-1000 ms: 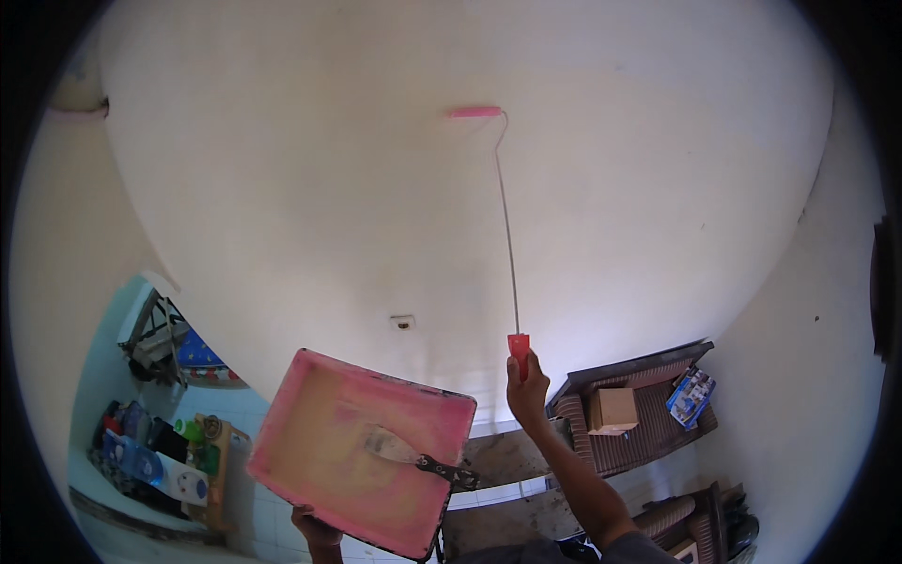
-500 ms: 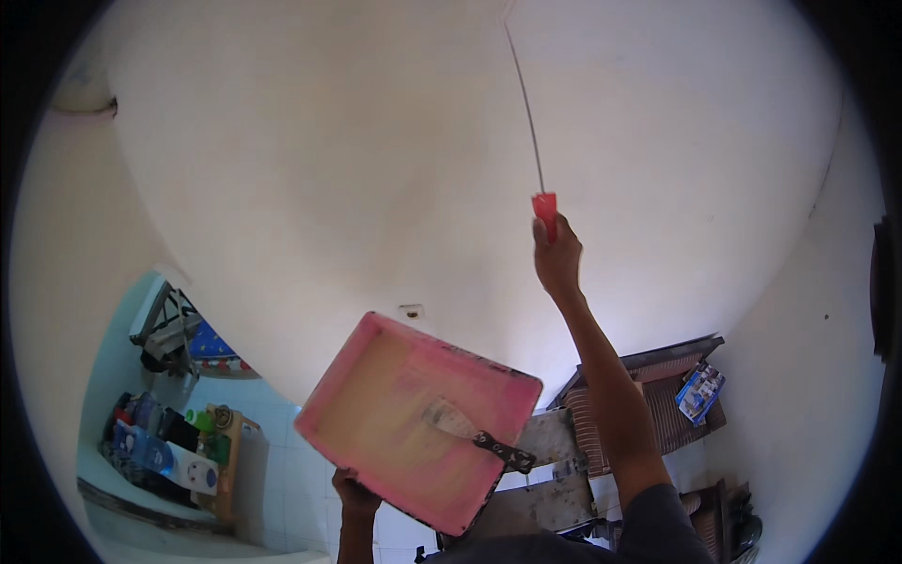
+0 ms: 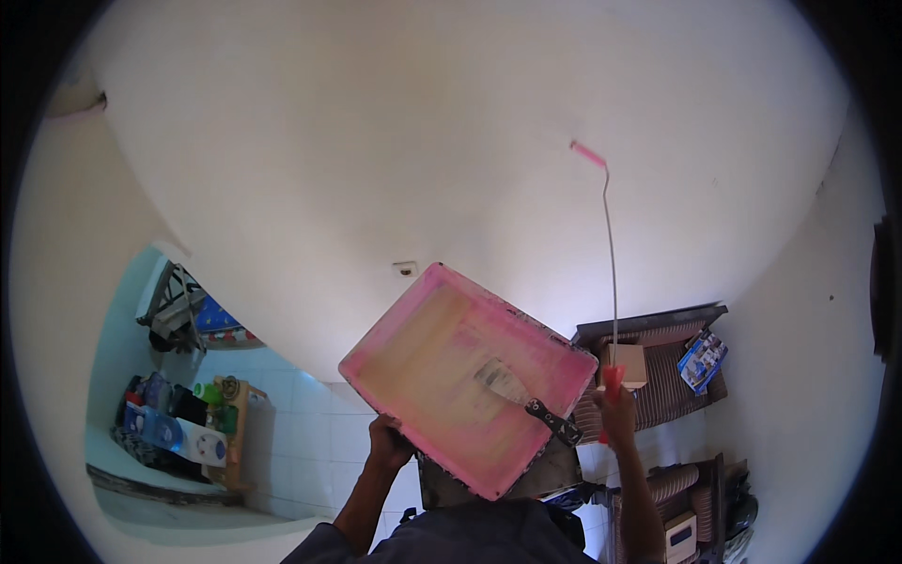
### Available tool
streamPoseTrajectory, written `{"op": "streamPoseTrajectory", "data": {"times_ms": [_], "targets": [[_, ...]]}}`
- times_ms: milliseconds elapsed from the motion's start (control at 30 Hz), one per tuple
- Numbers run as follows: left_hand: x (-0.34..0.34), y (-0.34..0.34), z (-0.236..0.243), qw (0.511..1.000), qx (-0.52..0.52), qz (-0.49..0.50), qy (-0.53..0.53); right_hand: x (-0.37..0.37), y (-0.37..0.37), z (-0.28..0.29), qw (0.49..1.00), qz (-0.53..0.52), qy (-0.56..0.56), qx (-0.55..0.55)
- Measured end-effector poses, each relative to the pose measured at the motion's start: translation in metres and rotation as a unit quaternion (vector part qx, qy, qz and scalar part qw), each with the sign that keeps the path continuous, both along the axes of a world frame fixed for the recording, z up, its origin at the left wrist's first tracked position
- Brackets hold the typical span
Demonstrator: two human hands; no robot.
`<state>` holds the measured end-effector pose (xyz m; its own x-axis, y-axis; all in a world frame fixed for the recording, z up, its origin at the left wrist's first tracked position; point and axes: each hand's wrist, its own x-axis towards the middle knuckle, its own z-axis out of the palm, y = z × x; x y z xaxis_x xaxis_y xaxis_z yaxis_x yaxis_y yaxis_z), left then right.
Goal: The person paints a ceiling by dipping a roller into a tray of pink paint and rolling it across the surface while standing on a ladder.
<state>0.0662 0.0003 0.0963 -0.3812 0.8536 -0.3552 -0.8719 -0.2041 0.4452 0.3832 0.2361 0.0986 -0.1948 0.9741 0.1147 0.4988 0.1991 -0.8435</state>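
Ceiling point(image 3: 395, 141) is filling most of the view, white and plain, with a small fitting point(image 3: 405, 269) near its edge.

Risk first, as a judgement: the tray point(image 3: 468, 378) is being held tilted on one edge, so it could be slipping out of that single grip or tipping, and any wet paint in it could be running toward the lower corner and dripping onto the person. The brush point(image 3: 524, 393) is lying loose in the tray and could be sliding off for the same reason. The roller point(image 3: 588, 154) is sitting on a long thin pole point(image 3: 612, 263), held only at the bottom, so the head could be wobbling, skidding off line or dripping pink paint down.

Tray is rectangular, smeared pink around the rim and yellowish in the middle, sitting low centre in the view, between the two hands and below the ceiling. Left hand point(image 3: 387, 442) is closed on the tray's lower left edge, gripping it from underneath. Right hand point(image 3: 617, 420) is closed around the red handle point(image 3: 612, 380) of the pole, just right of the tray. Roller head is pink, small, up against the ceiling as far as can be told; actual contact is too small to confirm. Brush has a pale bristle end and a dark handle pointing lower right.
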Motion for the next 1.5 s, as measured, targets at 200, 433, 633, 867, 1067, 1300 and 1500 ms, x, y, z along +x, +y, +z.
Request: {"op": "streamPoseTrajectory", "data": {"times_ms": [200,433,633,867,1067,1300,1500], "targets": [[-0.016,0.012,-0.005,0.997,0.038,-0.072,-0.003,0.006,-0.049,-0.049,0.97,0.041,0.103,-0.217],[-0.015,0.025,-0.017,0.997,-0.008,-0.071,-0.008,-0.001,-0.066,-0.025,0.913,0.034,0.241,-0.326],[-0.024,0.034,-0.016,0.988,-0.023,-0.155,-0.017,0.007,-0.06,-0.034,0.938,0.03,0.177,-0.298],[-0.03,0.054,-0.021,0.974,0.049,-0.208,-0.075,-0.002,-0.068,-0.029,0.924,0.023,0.226,-0.307],[-0.042,0.065,-0.035,0.971,0.034,-0.224,-0.07,-0.014,-0.088,-0.013,0.927,-0.003,0.221,-0.304],[-0.045,0.068,-0.039,0.98,0.001,-0.196,-0.019,-0.026,-0.106,-0.002,0.927,-0.014,0.226,-0.298],[-0.027,0.071,-0.009,0.986,0.008,-0.169,0.009,-0.017,-0.103,-0.024,0.919,-0.015,0.211,-0.332]]}}
